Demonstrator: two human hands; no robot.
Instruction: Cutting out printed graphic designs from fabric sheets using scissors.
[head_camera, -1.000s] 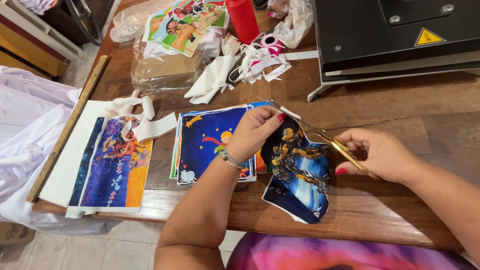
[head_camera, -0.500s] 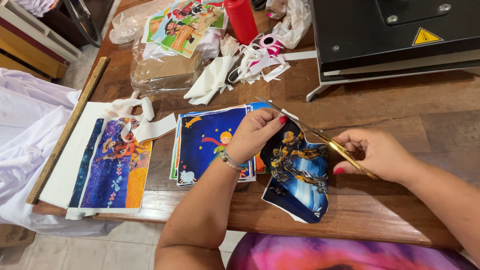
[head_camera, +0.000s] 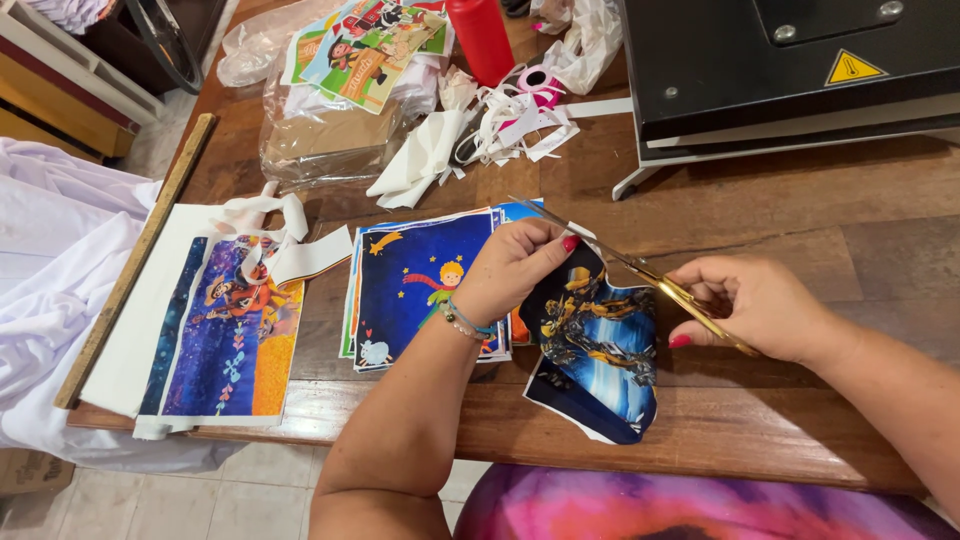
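Wooden table (head_camera: 800, 210): left hand (head_camera: 515, 268) pinched on blue print (head_camera: 600, 350), right hand (head_camera: 755, 305) closed around gold scissors (head_camera: 640, 275).

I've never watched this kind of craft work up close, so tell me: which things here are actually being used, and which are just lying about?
In use:
- left hand, pinching the dark blue print
- right hand, working the gold-handled scissors

Lying about:
- stack of blue prints
- purple print
- wooden ruler
- white paper scraps
- red bottle
- black heat press
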